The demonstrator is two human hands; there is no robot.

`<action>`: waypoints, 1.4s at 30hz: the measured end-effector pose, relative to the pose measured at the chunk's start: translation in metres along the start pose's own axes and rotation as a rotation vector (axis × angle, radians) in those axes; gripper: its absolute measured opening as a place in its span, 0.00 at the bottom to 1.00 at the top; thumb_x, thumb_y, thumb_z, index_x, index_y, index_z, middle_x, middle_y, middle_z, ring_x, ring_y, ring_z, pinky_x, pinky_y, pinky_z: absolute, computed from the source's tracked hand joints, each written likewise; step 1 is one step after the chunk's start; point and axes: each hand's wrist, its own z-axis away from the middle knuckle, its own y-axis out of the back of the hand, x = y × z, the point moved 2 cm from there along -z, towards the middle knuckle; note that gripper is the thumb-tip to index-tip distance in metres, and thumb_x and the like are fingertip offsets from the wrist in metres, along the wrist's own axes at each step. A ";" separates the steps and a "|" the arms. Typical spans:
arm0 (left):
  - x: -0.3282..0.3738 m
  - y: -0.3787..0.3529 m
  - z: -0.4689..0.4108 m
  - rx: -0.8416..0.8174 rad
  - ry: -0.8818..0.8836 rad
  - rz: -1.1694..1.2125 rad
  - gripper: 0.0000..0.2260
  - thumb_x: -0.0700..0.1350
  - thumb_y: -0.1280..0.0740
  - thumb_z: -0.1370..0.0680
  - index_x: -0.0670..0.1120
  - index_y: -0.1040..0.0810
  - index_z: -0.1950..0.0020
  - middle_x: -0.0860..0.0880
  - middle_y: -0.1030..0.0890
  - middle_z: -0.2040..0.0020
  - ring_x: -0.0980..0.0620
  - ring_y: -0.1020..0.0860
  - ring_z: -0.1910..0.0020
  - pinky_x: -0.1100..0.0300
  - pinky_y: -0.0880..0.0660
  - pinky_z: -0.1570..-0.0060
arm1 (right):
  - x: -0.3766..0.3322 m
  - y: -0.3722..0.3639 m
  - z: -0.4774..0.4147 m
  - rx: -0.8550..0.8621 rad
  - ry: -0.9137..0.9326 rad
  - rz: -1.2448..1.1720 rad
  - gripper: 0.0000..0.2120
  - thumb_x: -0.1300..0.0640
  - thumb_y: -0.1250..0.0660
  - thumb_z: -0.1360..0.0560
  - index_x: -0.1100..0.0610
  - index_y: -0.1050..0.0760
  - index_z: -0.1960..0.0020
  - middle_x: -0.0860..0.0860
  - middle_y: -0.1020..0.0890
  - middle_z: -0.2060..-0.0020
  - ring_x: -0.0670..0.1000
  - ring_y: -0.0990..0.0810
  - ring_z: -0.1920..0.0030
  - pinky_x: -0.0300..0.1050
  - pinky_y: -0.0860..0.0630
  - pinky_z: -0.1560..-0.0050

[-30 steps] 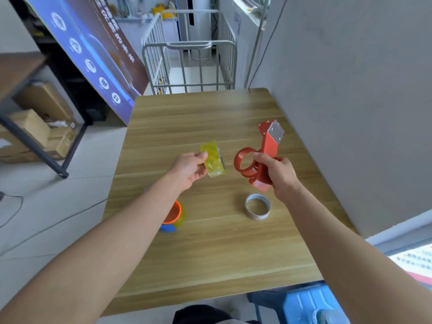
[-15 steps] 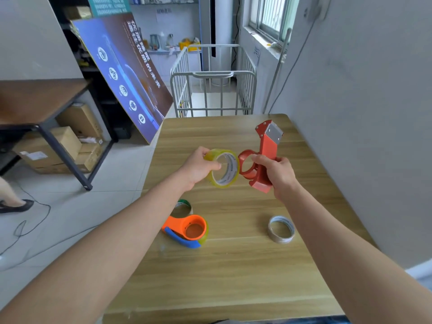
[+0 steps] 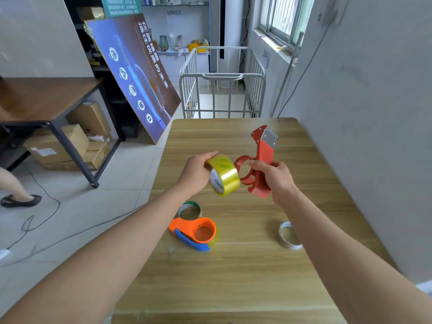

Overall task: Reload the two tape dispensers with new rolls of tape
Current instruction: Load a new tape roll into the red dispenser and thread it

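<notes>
Above the middle of the wooden table [image 3: 245, 272], the right hand [image 3: 274, 177] is clamped on the red dispenser [image 3: 263, 164], blade end pointing up and far, its empty hub ring facing left. Just left of that ring, perhaps touching it, the left hand [image 3: 195, 175] grips the yellow tape roll [image 3: 224, 175], its axis tilted, not yet lined up with the hub. Half a second ago the roll's open core faced the camera; now its outer band shows. Nearer lie the orange dispenser [image 3: 195, 231] and two spent cores.

Yellow tape roll [image 3: 225, 175] held just beside upright red dispenser [image 3: 261, 163]; orange dispenser [image 3: 195, 231] lies on table.
</notes>
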 end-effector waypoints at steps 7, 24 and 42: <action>-0.006 0.000 -0.003 0.095 0.032 0.033 0.13 0.36 0.38 0.24 0.43 0.20 0.43 0.44 0.17 0.45 0.48 0.20 0.46 0.60 0.27 0.47 | 0.002 -0.003 0.003 -0.073 -0.030 0.043 0.24 0.55 0.23 0.38 0.63 0.26 0.46 0.58 0.17 0.58 0.58 0.16 0.61 0.62 0.18 0.56; -0.015 0.001 -0.003 0.127 0.111 0.005 0.09 0.49 0.30 0.27 0.44 0.17 0.56 0.45 0.18 0.61 0.44 0.20 0.59 0.52 0.24 0.61 | 0.003 -0.017 0.017 -0.253 -0.027 0.068 0.10 0.61 0.28 0.30 0.55 0.27 0.53 0.53 0.18 0.60 0.51 0.18 0.62 0.58 0.21 0.49; -0.018 -0.007 0.007 -0.205 0.503 0.589 0.38 0.35 0.28 0.33 0.53 0.40 0.28 0.42 0.26 0.36 0.42 0.23 0.43 0.44 0.22 0.46 | 0.009 -0.020 0.024 -0.201 -0.018 0.165 0.29 0.59 0.24 0.34 0.60 0.32 0.37 0.57 0.19 0.46 0.53 0.17 0.54 0.54 0.19 0.49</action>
